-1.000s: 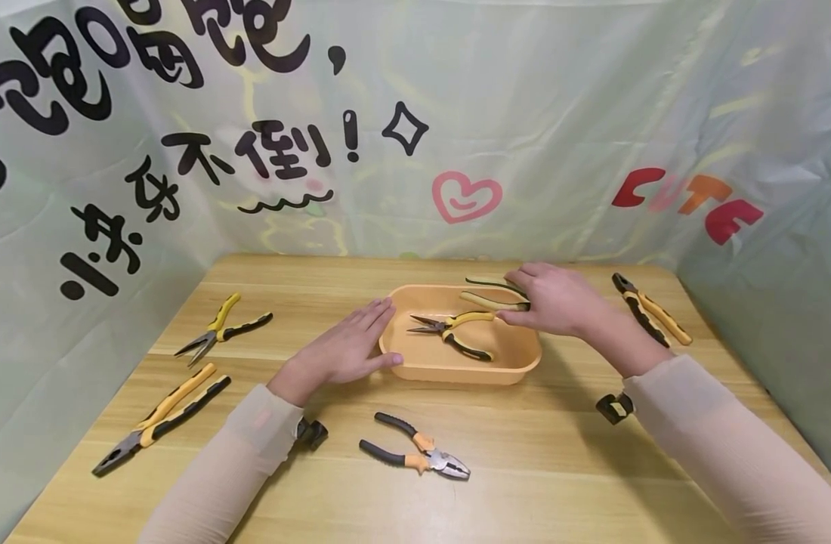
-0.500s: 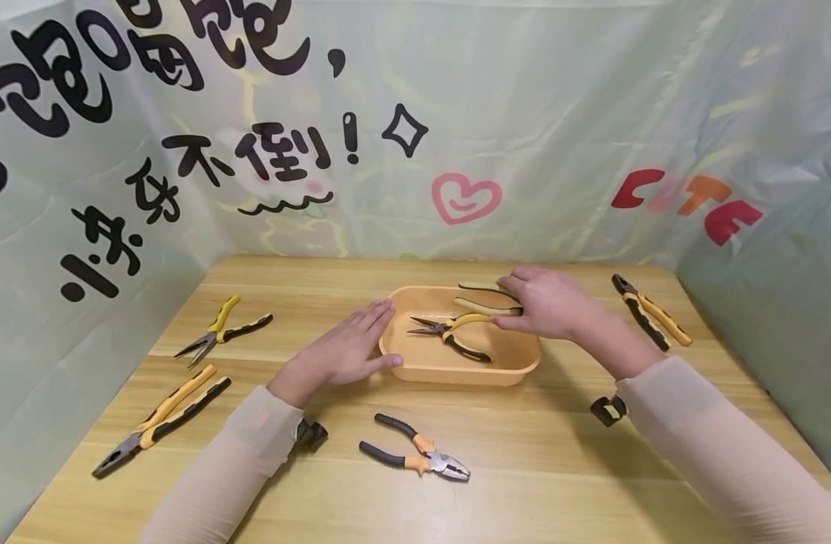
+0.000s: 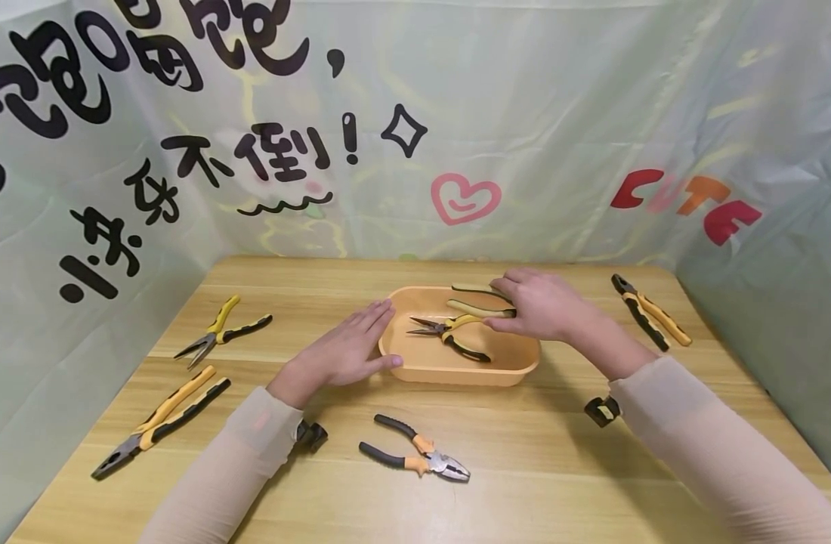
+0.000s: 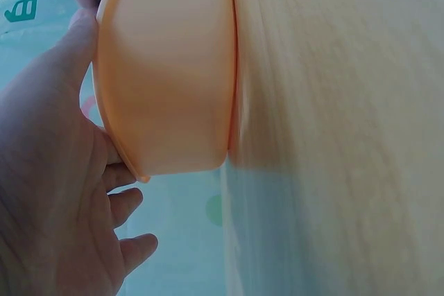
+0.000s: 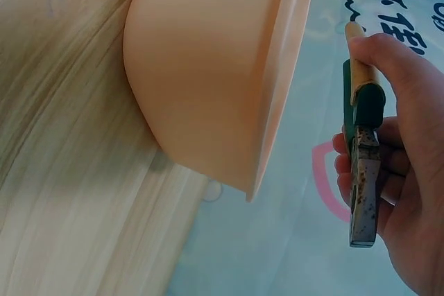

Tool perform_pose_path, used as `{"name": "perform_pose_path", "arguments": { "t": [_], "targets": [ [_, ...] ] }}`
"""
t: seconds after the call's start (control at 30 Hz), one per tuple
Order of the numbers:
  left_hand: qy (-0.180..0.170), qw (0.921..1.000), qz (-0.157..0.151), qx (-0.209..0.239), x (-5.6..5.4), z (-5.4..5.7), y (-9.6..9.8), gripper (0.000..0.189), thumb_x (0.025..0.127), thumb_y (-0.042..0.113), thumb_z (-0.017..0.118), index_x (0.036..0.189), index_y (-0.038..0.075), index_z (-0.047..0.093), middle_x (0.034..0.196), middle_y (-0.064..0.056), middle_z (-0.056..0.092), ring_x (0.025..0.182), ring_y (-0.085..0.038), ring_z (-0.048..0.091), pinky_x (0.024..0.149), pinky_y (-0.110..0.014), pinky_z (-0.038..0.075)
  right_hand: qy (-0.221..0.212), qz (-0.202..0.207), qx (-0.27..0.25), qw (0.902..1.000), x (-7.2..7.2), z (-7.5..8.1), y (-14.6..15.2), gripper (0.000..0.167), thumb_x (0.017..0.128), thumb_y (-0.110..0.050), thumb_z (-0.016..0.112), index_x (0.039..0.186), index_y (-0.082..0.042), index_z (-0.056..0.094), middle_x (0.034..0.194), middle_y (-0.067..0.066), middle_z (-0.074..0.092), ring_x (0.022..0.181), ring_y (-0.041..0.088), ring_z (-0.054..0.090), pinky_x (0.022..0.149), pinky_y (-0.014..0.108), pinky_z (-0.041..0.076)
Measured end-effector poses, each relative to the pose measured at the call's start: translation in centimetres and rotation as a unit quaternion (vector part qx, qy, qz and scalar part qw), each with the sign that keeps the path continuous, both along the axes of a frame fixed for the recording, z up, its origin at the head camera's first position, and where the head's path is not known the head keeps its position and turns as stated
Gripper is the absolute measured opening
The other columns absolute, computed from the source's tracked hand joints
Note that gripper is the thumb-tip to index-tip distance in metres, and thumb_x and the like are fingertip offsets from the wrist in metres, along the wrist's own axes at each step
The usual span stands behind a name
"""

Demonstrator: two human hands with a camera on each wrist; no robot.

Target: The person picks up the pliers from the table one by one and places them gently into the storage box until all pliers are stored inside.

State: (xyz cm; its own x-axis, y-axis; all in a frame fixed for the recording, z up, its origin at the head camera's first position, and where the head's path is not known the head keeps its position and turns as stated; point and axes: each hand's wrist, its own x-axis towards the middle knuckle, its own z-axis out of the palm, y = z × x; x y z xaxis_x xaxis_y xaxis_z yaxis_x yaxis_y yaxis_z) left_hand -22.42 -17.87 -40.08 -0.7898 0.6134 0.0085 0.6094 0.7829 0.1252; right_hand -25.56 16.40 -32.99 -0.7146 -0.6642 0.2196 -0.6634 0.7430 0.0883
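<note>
A peach plastic basin (image 3: 456,374) stands mid-table, with yellow-and-black needle-nose pliers (image 3: 466,349) lying in it, jaws spread. My left hand (image 3: 344,347) rests on the basin's left end; thumb and fingers lie spread along its rim in the left wrist view. Over the basin's right end, my right hand (image 3: 541,302) grips a second pair of pliers (image 5: 364,178). Their yellow-and-green handles (image 3: 480,308) point left above the basin. In the right wrist view their worn metal head sits by the palm, clear of the rim. In the head view that head is hidden.
Orange-and-black pliers (image 3: 415,449) lie in front of the basin. At the left are needle-nose pliers (image 3: 218,329) and larger yellow-and-black pliers (image 3: 159,423). More pliers (image 3: 647,310) lie at the right. A printed curtain (image 3: 558,136) encloses the back and sides.
My right hand has shifted slightly left with the gripped pliers, further over the basin. My left hand and the other pliers stay in place.
</note>
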Motion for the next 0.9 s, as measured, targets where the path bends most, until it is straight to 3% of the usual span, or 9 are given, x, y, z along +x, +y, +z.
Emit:
{"name": "perform_pose_path", "arguments": {
  "t": [0.2, 0.5, 0.9],
  "targets": [
    [0.002, 1.0000, -0.001, -0.003, 0.0, 0.0, 0.0, 0.101, 0.091, 0.078, 0.016, 0.156, 0.000, 0.010, 0.163, -0.013, 0.003, 0.149, -0.031, 0.006, 0.118, -0.043, 0.013, 0.005, 0.008, 0.001, 0.9999, 0.1, -0.1, -0.2, 0.067, 0.085, -0.057, 0.067, 0.122, -0.002, 0.065, 0.100, 0.009, 0.063, 0.086, 0.025, 0.062, 0.066, 0.043, 0.053],
    [0.002, 1.0000, 0.000, 0.002, 0.0, 0.1, 0.0, 0.099, 0.093, 0.076, 0.020, 0.156, 0.000, 0.010, 0.163, -0.013, 0.003, 0.149, -0.032, 0.007, 0.118, -0.043, 0.014, -0.008, 0.008, 0.004, 0.9999, 0.2, -0.3, -0.9, 0.068, 0.085, -0.057, 0.066, 0.125, -0.002, 0.064, 0.105, 0.010, 0.064, 0.090, 0.025, 0.063, 0.069, 0.043, 0.054],
    [0.006, 1.0000, -0.002, 0.003, 0.1, 0.1, 0.0, 0.098, 0.093, 0.075, 0.020, 0.156, 0.000, 0.012, 0.163, -0.013, 0.005, 0.149, -0.031, 0.008, 0.118, -0.043, 0.013, -0.007, 0.040, 0.018, 0.9990, 0.2, -1.2, -2.2, 0.064, 0.086, -0.053, 0.068, 0.121, 0.001, 0.064, 0.098, 0.008, 0.063, 0.090, 0.026, 0.063, 0.076, 0.044, 0.054]
  ]
}}
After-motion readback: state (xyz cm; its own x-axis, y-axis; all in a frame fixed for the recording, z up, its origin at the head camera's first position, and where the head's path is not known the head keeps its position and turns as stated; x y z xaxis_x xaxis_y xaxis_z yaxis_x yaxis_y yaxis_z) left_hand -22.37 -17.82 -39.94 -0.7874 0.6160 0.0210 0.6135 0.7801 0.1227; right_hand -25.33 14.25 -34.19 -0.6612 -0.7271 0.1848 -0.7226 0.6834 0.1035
